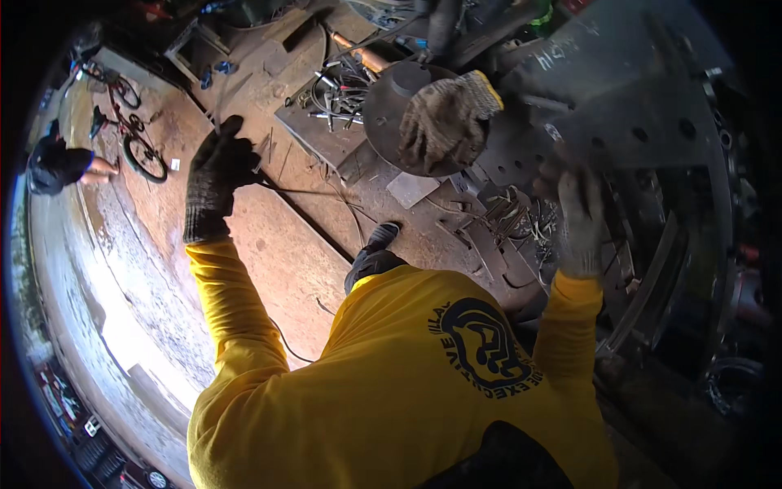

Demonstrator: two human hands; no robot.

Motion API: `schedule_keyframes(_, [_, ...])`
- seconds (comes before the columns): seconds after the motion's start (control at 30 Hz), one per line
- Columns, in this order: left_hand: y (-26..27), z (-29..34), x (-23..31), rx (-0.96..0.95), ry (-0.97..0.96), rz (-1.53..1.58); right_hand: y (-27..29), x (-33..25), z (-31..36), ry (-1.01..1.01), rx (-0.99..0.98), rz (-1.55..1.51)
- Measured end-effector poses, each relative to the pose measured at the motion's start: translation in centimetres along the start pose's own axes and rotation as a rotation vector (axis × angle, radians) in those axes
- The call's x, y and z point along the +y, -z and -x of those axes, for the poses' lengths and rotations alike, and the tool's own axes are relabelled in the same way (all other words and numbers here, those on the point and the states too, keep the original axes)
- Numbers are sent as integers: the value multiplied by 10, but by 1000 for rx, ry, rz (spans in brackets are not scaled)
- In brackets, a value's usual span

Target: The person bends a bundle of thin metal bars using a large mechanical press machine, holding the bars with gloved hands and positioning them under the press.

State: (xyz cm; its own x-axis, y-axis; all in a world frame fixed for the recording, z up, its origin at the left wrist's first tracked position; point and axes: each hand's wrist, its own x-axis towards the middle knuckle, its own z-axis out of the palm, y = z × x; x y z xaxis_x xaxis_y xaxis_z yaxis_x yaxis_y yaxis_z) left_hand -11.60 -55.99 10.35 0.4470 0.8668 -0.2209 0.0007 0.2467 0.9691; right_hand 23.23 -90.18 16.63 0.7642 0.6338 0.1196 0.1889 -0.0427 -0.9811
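Observation:
My left hand [218,173], in a dark knitted work glove, is closed and raised over the brown floor. A thin rod-like line shows above its fingers and a dark cable-like line runs off to its right, but what the fist grips is unclear. My right hand [580,213], also gloved, is lifted over dark metal on the right; motion smears its fingers. Between and beyond both hands, a loose brown knitted glove [446,122] with a yellow cuff edge lies on a round dark metal plate [383,122].
Left of the plate, a low metal table [322,134] bears tangled cables and tools. Perforated steel sheet [643,138] fills the right, with scrap metal pieces [525,228] below. A red bicycle [134,130] and another person [57,163] are at far left. My shoe [383,235] stands mid-floor.

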Motion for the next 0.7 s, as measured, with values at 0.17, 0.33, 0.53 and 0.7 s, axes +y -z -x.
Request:
schedule_keyframes(0.17, [74,-44,-94,147,114,89,-1,26,16,-133,15,35])
schedule_keyframes(0.33, [51,-104,-187,155,175,210,3,60,31,-379,-51,76])
schedule_keyframes(0.53, [-17,-205,-244,-20,-117,-105,-5,84,53,-532,-47,94])
schedule_keyframes(0.7, [-64,-266,-249,-30,-67,-896,15,108,79,-545,-116,399])
